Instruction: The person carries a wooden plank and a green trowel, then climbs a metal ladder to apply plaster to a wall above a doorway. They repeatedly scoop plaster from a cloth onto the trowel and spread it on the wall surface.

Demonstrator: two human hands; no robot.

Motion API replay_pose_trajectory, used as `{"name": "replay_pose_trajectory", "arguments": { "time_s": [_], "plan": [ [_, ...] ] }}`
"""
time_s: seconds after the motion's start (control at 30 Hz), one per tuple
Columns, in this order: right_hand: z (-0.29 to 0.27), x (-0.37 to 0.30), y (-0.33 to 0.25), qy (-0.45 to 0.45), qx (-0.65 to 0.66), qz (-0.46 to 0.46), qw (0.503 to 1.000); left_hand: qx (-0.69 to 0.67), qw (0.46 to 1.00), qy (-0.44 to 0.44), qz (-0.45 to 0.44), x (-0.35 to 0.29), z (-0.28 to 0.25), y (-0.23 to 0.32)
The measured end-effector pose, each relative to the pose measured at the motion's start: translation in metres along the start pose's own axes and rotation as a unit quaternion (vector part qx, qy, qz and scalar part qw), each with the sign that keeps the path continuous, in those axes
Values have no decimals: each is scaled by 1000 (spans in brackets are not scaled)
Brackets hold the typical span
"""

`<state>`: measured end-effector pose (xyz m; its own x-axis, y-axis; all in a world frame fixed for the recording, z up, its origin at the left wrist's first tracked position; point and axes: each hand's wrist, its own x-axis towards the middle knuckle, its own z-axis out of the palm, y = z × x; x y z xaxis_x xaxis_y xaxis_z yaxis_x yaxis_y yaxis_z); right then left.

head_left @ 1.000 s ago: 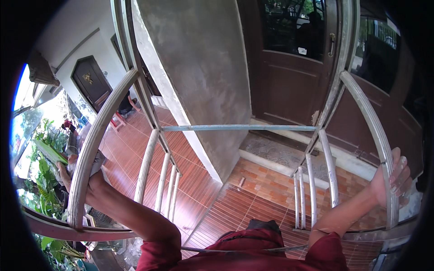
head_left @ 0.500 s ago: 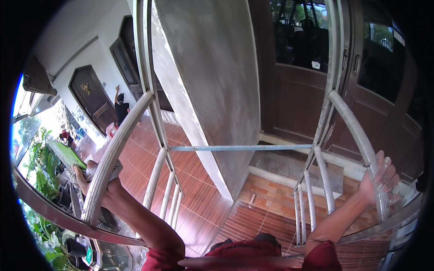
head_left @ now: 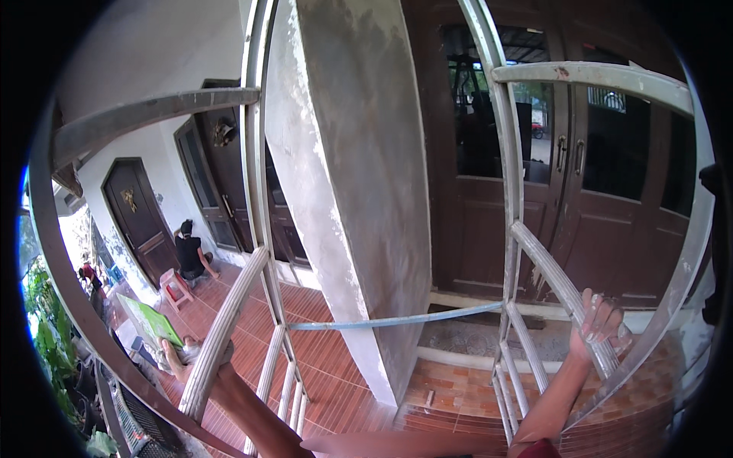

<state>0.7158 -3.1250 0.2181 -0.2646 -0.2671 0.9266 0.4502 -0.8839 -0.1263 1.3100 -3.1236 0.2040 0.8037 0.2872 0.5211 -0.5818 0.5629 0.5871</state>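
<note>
Two bare hands grip a grey metal scaffold frame (head_left: 527, 252) made of round, paint-flecked tubes. In the head view, the left hand (head_left: 187, 357) wraps around a slanting tube at the lower left of the frame; that tube covers most of the hand, so only the knuckles and part of the palm show on either side of it. The right hand (head_left: 599, 324) closes over a slanting tube at the lower right, its pale-dusted fingers curled round the pipe. A thin blue-grey crossbar (head_left: 397, 319) runs level between the two sides, below the hands' reach. Behind the frame rises a rough grey concrete pillar (head_left: 351, 191), mottled and unpainted. Beyond the pillar stand dark brown panelled wooden doors (head_left: 580, 191) with glass panes. Under the frame lies a ribbed terracotta tile floor (head_left: 328, 366). Left of the pillar, far back, a person (head_left: 188, 252) crouches by a doorway.
</note>
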Motion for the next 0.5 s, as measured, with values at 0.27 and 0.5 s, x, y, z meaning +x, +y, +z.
{"name": "replay_pose_trajectory", "arguments": {
  "time_s": [0.27, 0.5],
  "plan": [
    [21, -13, 21, -13, -17, 21, 1000, 92, 984, -44, 145, 7, -6, -28],
    [35, -28, 33, 48, -3, -1, 999, -17, 992, -91, 86, 17, -14, -46]
  ]
}}
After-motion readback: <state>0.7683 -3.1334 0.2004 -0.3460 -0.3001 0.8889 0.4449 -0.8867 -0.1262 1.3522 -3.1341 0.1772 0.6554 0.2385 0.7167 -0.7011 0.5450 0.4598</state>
